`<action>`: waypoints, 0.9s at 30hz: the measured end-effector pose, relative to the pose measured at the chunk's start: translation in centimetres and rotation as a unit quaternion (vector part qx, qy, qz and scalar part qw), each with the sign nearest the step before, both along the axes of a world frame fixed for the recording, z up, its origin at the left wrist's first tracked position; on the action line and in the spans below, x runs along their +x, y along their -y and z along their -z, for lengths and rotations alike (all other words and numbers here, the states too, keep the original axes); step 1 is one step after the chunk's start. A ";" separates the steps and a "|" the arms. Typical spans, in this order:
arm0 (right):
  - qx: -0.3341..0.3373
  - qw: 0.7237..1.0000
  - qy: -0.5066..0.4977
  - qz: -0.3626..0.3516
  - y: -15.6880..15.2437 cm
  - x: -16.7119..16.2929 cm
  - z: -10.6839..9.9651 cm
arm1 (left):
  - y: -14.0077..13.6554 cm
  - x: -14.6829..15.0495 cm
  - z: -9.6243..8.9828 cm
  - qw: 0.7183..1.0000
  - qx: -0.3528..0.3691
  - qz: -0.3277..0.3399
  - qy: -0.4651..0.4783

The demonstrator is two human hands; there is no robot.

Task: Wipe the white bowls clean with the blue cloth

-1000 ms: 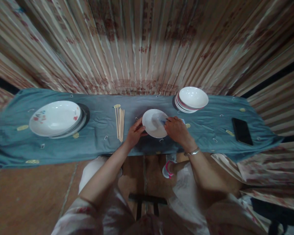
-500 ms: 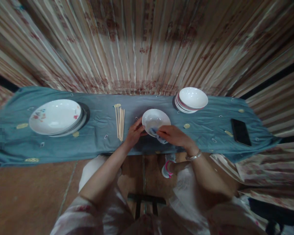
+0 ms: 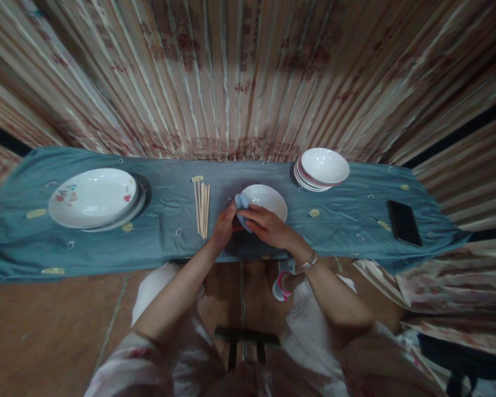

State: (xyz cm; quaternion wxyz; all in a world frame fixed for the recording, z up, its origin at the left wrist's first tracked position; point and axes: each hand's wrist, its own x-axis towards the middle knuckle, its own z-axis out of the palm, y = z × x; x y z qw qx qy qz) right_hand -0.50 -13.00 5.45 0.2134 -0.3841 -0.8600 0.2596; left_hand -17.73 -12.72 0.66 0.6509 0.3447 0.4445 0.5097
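Observation:
A small white bowl [image 3: 268,199] sits on the blue cloth-covered table [image 3: 169,242] in front of me. My left hand [image 3: 223,227] grips the bowl's near-left rim. My right hand [image 3: 265,225] holds a small light-blue cloth [image 3: 241,203] pressed against the bowl's left edge, close to my left fingers. A metal bangle is on my right wrist.
A stack of white bowls [image 3: 321,168] stands at the back right. Large floral plates [image 3: 94,198] are stacked at the left. Wooden chopsticks [image 3: 201,208] lie left of my hands. A black phone [image 3: 404,222] lies at the far right. A striped curtain hangs behind the table.
My right hand with the blue cloth swept from the bowl's right side, across its near edge, to its left rim. The left hand stayed on the bowl.

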 end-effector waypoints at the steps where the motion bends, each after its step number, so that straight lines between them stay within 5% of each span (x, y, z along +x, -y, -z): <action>1: 0.010 1.000 0.009 0.006 -0.1 -0.4 0.1 | 0.0 0.0 0.1 1.000 -0.001 -0.004 0.002; 15: 0.022 0.994 0.063 0.082 -3.5 -1.0 2.9 | -0.1 -0.2 0.2 0.999 0.021 0.034 0.010; 21: 0.035 0.958 0.252 0.132 -2.4 -0.1 0.2 | 0.0 -0.2 0.0 0.998 0.031 0.045 0.003; 27: -0.011 0.918 0.382 0.106 -1.6 0.5 -2.5 | 0.0 -0.1 -0.1 0.998 0.033 0.047 -0.023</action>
